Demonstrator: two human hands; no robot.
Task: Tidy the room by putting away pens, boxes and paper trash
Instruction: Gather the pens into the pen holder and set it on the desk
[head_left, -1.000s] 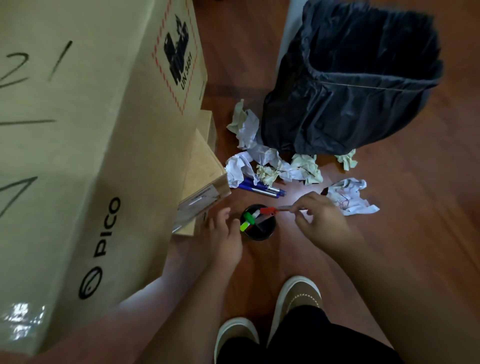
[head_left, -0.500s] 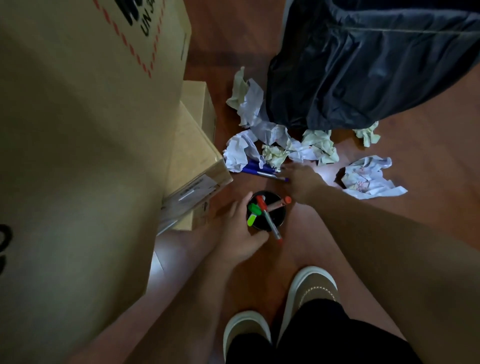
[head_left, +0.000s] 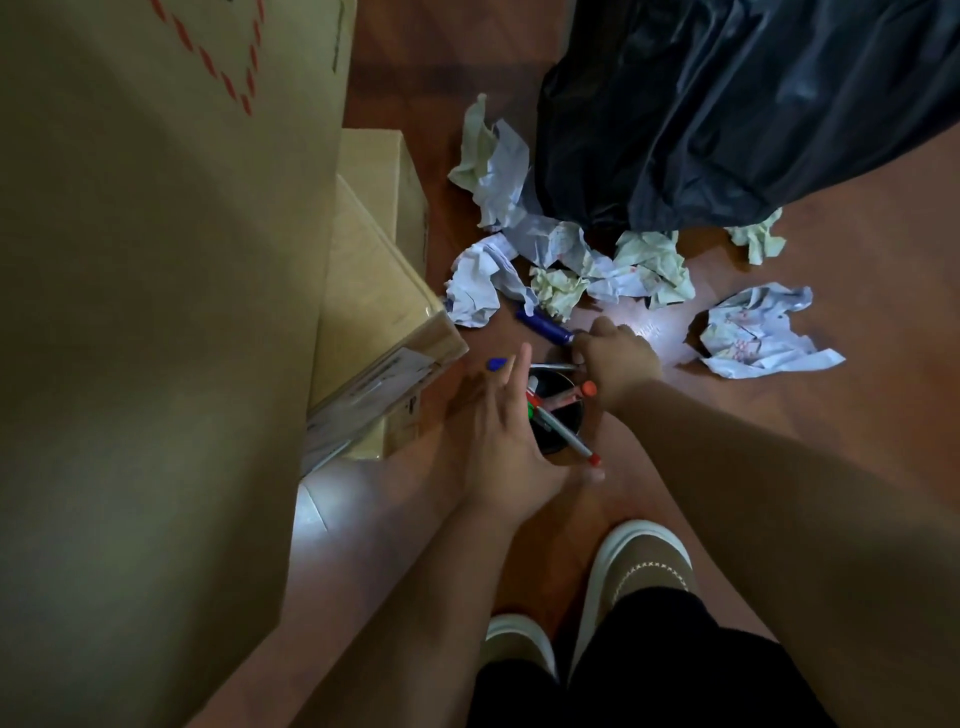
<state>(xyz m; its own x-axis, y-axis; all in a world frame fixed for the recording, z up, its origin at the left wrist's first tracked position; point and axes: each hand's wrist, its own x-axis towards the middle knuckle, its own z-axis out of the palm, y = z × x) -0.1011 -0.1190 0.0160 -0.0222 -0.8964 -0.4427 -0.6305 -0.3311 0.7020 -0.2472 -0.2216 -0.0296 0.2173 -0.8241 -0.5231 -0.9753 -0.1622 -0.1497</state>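
A black pen cup (head_left: 563, 423) stands on the wooden floor with red, green and grey pens sticking out of it. My left hand (head_left: 506, 447) presses against its left side, fingers straight, thumb curled round the near side. My right hand (head_left: 618, 358) is just beyond the cup, closed on two blue pens: a thick one (head_left: 545, 328) pointing up-left and a thin one with a blue cap (head_left: 497, 364) lying across the cup's far rim. Several crumpled papers (head_left: 652, 267) lie past the hands, and another crumpled sheet (head_left: 761, 335) lies to the right.
A black trash bag (head_left: 727, 114) fills the upper right. A tall cardboard box (head_left: 156, 260) walls off the left, with two smaller boxes (head_left: 376, 322) beside it on the floor. My shoes (head_left: 641, 566) are at the bottom.
My right hand reached past the cup to the blue pens on the floor, closed on them and pulled them back toward the cup. My left hand stayed at the cup.
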